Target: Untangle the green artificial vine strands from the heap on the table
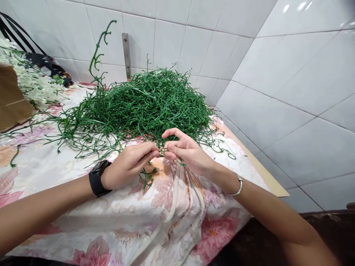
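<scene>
My left hand (133,162), with a black watch at the wrist, pinches thin green plastic flower stems (148,175); their branched ends hang below its fingers. Close beside it, my right hand (185,149) has its thumb and lower fingers closed on the other part of the stems, while the index finger is raised and bent. A short bit of green shows under the right palm. Just behind both hands rises a big tangled pile of green plastic stems (155,103). The exact grip between the fingertips is partly hidden.
A floral cloth (111,221) covers the table and bunches up below my hands. At the left lie white artificial flowers (41,87) and a brown cardboard piece (12,98). Tiled walls (291,92) stand behind and to the right; a metal bracket (126,55) is on the back one.
</scene>
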### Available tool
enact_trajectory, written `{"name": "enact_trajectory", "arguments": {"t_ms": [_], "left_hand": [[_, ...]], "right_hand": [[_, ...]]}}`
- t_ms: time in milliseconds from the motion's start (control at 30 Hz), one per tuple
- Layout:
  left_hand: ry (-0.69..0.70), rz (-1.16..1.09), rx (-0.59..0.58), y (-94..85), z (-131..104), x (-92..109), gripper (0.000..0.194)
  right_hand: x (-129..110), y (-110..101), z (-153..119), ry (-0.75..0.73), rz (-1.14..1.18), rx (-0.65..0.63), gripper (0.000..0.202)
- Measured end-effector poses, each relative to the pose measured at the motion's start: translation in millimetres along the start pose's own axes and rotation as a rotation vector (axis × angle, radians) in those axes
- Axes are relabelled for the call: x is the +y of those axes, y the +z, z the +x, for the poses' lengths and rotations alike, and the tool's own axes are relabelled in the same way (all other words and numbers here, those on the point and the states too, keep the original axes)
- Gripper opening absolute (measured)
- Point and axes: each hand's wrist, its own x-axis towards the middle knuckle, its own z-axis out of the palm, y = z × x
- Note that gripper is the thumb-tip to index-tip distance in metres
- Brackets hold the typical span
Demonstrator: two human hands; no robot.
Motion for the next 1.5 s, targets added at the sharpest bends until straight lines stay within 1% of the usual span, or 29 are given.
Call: {"name": "enact_trajectory", "arguments": {"t_ms": [67, 133, 200, 267, 333, 367, 433, 533, 633, 700, 733, 800, 933, 1033, 1100, 1267, 1367, 1500], "left_hand": [[-0.007, 0.007, 0.011, 1.2, -1.9, -1.6, 0.02], [-0.021, 0.0, 0.033, 2.0, -4.1, -5.1, 0.02], [-0.057, -0.011, 0.073, 2.5, -5.3, -9.7, 0.02], [-0.121, -0.059, 0.125, 2.7, -4.0, -13.7, 0.02], [-0.188, -0.172, 0.161, 2.7, -0.3, -15.6, 0.021], [-0.211, -0.248, 0.174, 2.7, 1.9, -15.8, 0.022], [-0.239, -0.397, 0.191, 2.1, 6.2, -15.9, 0.023], [-0.262, -0.547, 0.253, -0.5, 10.2, -18.4, 0.025], [-0.258, -0.693, 0.352, -4.5, 12.4, -23.6, 0.027], [-0.255, -0.797, 0.386, -7.0, 13.5, -26.0, 0.032], [-0.257, -0.828, 0.394, -7.9, 13.9, -26.5, 0.035], [-0.271, -0.847, 0.408, -9.1, 14.3, -26.4, 0.04], [-0.259, -0.845, 0.437, -9.6, 14.0, -25.1, 0.043], [-0.228, -0.842, 0.423, -9.8, 13.4, -25.0, 0.044], [-0.206, -0.856, 0.411, -10.1, 12.9, -24.6, 0.044], [-0.14, -0.871, 0.371, -10.1, 11.9, -22.2, 0.046], [-0.108, -0.874, 0.301, -8.7, 11.6, -20.9, 0.05], [-0.066, -0.872, 0.213, -7.5, 11.3, -17.8, 0.053]], "right_hand": [[-0.2, -2.7, 2.3, 0.022, 0.062, 0.026, 0.02], [-6.6, -12.2, 2.9, -0.01, 0.069, 0.104, 0.026], [-18.5, -29.0, 1.9, -0.121, 0.01, 0.264, 0.032], [-31.6, -48.0, 0.1, -0.274, -0.116, 0.443, 0.029], [-40.0, -61.4, -1.5, -0.377, -0.268, 0.525, 0.019], [-41.2, -64.3, -2.0, -0.404, -0.333, 0.532, 0.015], [-38.3, -61.8, -2.1, -0.415, -0.429, 0.504, 0.016], [-26.4, -46.1, -1.5, -0.398, -0.58, 0.4, 0.019], [-15.7, -31.3, -2.1, -0.438, -0.917, 0.311, 0.015], [-11.5, -25.8, -2.7, -0.487, -1.159, 0.252, 0.013], [-10.1, -24.4, -2.8, -0.503, -1.243, 0.223, 0.014], [-8.6, -23.4, -2.5, -0.515, -1.326, 0.177, 0.015], [-8.1, -24.7, -0.8, -0.532, -1.354, 0.176, 0.015], [-8.5, -24.6, -0.6, -0.564, -1.344, 0.226, 0.014], [-8.4, -22.8, -0.9, -0.582, -1.334, 0.23, 0.014], [-4.5, -12.5, -0.2, -0.55, -1.309, 0.076, 0.016], [-0.6, -5.3, 2.5, -0.528, -1.296, 0.02, 0.019], [3.3, -0.3, 5.4, -0.451, -1.261, -0.039, 0.02]]}}
